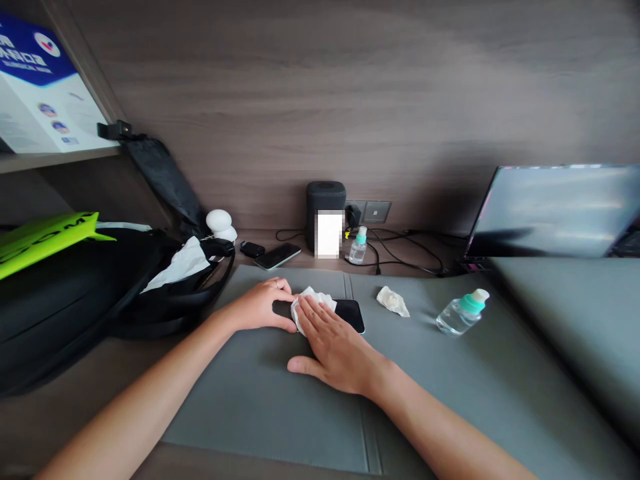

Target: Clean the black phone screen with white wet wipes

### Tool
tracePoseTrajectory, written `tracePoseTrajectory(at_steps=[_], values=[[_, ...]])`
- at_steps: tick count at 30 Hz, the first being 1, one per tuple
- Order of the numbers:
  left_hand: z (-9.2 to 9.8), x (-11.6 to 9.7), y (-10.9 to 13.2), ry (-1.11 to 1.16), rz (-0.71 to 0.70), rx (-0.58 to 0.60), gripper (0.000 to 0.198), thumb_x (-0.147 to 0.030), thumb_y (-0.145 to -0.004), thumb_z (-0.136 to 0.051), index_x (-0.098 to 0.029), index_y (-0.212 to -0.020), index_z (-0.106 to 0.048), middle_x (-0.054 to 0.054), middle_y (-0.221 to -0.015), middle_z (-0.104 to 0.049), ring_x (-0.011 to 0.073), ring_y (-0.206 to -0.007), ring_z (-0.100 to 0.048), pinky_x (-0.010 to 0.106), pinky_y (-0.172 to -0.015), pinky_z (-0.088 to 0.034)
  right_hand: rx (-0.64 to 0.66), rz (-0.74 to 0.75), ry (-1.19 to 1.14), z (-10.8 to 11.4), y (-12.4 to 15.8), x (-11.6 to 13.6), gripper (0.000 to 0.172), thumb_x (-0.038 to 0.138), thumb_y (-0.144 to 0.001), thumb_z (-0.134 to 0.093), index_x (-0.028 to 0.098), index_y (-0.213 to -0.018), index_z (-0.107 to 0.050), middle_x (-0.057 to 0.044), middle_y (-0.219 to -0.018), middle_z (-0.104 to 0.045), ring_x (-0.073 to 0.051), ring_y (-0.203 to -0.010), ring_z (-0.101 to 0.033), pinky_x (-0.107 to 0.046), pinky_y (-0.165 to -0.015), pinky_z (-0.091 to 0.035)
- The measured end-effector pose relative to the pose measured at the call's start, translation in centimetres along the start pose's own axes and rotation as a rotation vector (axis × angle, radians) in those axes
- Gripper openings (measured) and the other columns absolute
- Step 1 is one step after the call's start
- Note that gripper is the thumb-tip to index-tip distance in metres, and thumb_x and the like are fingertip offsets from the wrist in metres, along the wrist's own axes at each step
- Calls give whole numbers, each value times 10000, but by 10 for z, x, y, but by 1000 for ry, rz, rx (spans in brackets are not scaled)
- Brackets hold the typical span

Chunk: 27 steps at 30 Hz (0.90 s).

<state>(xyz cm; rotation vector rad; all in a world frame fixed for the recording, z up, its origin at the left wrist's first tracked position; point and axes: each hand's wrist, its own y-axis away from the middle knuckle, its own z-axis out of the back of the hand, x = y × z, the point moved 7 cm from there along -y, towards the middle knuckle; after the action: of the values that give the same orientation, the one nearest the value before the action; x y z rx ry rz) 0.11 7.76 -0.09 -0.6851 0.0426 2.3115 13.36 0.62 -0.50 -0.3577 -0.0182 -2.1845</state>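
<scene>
Forearms (150, 390) angle in from near side over mat (260, 407). Left hand (261, 307) grasping phone (351, 315) by left end, fingers far, thumb near, apparently bracing it. Phone flat on mat, centre. Right hand (336, 345) flattened, not clenched, pressing tissue (321, 298) across phone, fingers extended, likely for even pressure. Wad (393, 302) and near bottle (456, 317) parked right, clear of both hands, seemingly leaving room.

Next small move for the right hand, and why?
Probably slide the right hand and the crumpled white tissue beneath it toward the right end of the flat black phone with rounded corners: the tissue leaves that end bare, the hand lies flat on the tissue, and the left hand appears to steady the phone's other end.
</scene>
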Motion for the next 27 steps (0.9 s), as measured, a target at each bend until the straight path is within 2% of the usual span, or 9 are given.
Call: tracePoseTrajectory(at_steps=[2,5,9,15,18,21,24,27], values=[[0,0,0,-2,1,0,453,-476,-680,-835,-263,-1067,-733,25,-1000,-622,227,-975,-586,334,-881,-455,3,4,-12,2,0,-1,908,703,-940,-298,11,-1525,-235,-210,-1586,-159,-305,-1485,-90,-466,-1222,-171],[0,1,1,9,7,-2,552,-470,-677,-839,-265,-1169,-694,28,-1019,-627,229,-995,-585,339,-903,-455,10,-56,-4,7,5,-9,875,690,-949,-299,29,-1521,-266,-207,-1578,-211,-314,-1478,-141,-485,-1208,-218],[-1,2,1,9,10,-7,607,-482,-675,-838,-260,-1215,-671,37,-1047,-628,231,-1018,-581,346,-926,-449,-26,-152,55,9,10,-20,931,716,-927,-321,-7,-1512,-265,-241,-1571,-204,-354,-1473,-123,-527,-1197,-221],[0,0,0,-6,8,0,472,-474,-673,-838,-260,-1079,-729,26,-996,-619,230,-974,-587,340,-880,-459,0,8,-3,-2,2,-2,954,730,-921,-295,16,-1541,-168,-207,-1597,-98,-311,-1487,-28,-478,-1224,-144],[0,0,0,3,6,1,496,-473,-671,-840,-267,-1105,-718,25,-993,-620,228,-972,-588,340,-880,-461,44,44,-44,1,7,1,941,729,-923,-287,37,-1547,-156,-191,-1601,-71,-290,-1490,-18,-460,-1229,-128],[-1,2,1,7,9,-3,590,-479,-672,-839,-267,-1198,-678,36,-1037,-625,233,-1004,-583,354,-916,-453,91,28,-55,8,13,-3,934,722,-925,-300,36,-1545,-165,-196,-1597,-95,-290,-1490,-40,-455,-1229,-134],[-1,3,2,9,16,-5,602,-491,-685,-827,-277,-1224,-665,36,-1056,-625,236,-1026,-577,359,-936,-446,121,-27,-44,11,16,-8,937,715,-926,-315,15,-1536,-187,-213,-1590,-126,-310,-1486,-70,-470,-1224,-150],[0,2,1,12,25,-4,590,-488,-675,-834,-264,-1199,-679,35,-1034,-623,233,-1008,-580,351,-921,-451,83,-30,-33,7,11,-7,941,715,-927,-313,1,-1530,-202,-220,-1590,-119,-315,-1486,-60,-471,-1227,-137]])
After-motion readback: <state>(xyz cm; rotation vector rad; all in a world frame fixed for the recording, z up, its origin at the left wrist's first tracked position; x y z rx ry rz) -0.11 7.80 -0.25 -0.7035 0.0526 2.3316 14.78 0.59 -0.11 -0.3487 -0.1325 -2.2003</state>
